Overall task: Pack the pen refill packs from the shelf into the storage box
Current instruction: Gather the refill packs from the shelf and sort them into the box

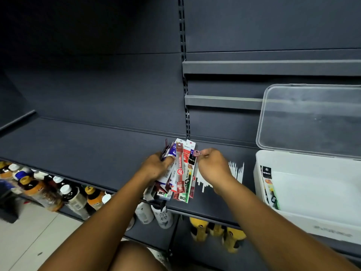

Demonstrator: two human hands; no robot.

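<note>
Gathering refill packs (180, 169) over shelf (78, 145): left hand (156, 167) grips the fanned bundle, right hand (213, 167) pinches one pack's top, likely squaring them for the open storage box (312, 227) beside.

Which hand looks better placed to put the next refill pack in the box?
Probably the right hand: it pinches one pack, nearer the storage box; the left hand grips the bundle.

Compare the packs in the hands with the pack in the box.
The held packs are a fanned bundle, red and white; the boxed pack is dark and green. The held packs are gripped by the left hand; the boxed pack leans on the left wall of the storage box. Both are long, narrow.
</note>
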